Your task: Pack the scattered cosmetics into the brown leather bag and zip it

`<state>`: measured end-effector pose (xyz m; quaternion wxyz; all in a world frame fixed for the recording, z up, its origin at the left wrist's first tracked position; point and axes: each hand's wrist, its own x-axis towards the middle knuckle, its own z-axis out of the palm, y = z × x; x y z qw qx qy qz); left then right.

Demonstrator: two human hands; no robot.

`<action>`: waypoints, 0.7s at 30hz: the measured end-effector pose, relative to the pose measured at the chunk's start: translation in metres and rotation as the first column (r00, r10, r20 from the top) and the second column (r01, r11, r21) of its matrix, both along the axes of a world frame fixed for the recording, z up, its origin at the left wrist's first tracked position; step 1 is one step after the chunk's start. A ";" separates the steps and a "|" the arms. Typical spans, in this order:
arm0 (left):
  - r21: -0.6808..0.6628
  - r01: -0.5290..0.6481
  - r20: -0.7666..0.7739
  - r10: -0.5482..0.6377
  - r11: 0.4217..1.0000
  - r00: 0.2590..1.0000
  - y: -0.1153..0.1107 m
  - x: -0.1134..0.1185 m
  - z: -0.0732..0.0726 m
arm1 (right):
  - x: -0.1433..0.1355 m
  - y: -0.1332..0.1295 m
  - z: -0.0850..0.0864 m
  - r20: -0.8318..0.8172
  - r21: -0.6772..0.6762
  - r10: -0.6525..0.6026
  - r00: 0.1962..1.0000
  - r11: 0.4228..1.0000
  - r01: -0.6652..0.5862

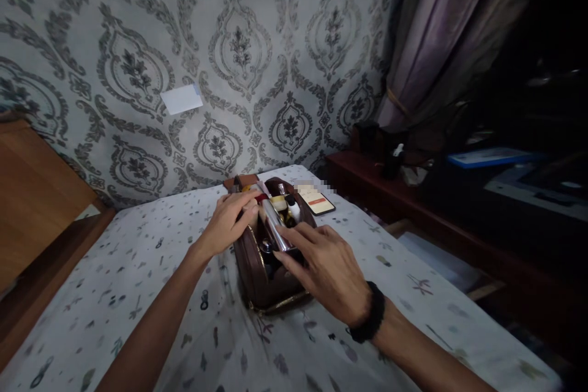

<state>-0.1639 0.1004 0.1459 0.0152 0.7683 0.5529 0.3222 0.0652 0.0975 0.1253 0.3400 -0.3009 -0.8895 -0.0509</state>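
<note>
**Forearms (pixel 425 349) Foremost, Fingers at the Silver Tube (pixel 277 228)**

1. Fingers. The thumb and forefinger of your right hand (pixel 331 264) stand slightly parted at the tube's near end; whether they grip it firmly cannot be told. Your left hand (pixel 228 218) is loosely curled near the far end, its hold partly hidden.

2. Tube. It lies lengthwise in the mouth of the brown bag (pixel 250 269), among the other contents. The step in hand appears to be handling this tube. Support both ends and move it slowly; its smooth surface is likely to slip, so use the finger pads, not the nails.

3. Contents. Avoid sideways knocks: the white bottle (pixel 293 208) with the black cap and the pale yellow jar (pixel 278 203) are near the tube and could tip.

4. Bag. Keep skin and tube off the zipper (pixel 258 246) along the left edge. The bag rests on the bed (pixel 160 257), which may give; press lightly.

5. Surroundings. Leave the phone (pixel 320 202), just beside the bag's right side, undisturbed.
</note>
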 end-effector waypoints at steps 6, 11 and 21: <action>0.010 0.029 -0.026 -0.028 1.000 0.999 0.002 0.000 0.001 | -0.002 0.000 0.002 0.004 0.009 -0.003 1.000 1.000 0.002; 0.001 0.020 -0.044 -0.020 1.000 0.999 0.001 0.003 0.003 | 0.001 0.004 0.010 -0.004 -0.031 0.012 1.000 0.999 -0.013; -0.016 0.055 0.025 -0.054 0.998 0.998 0.010 -0.006 0.003 | -0.005 0.015 0.020 -0.029 -0.018 0.095 0.995 0.995 -0.095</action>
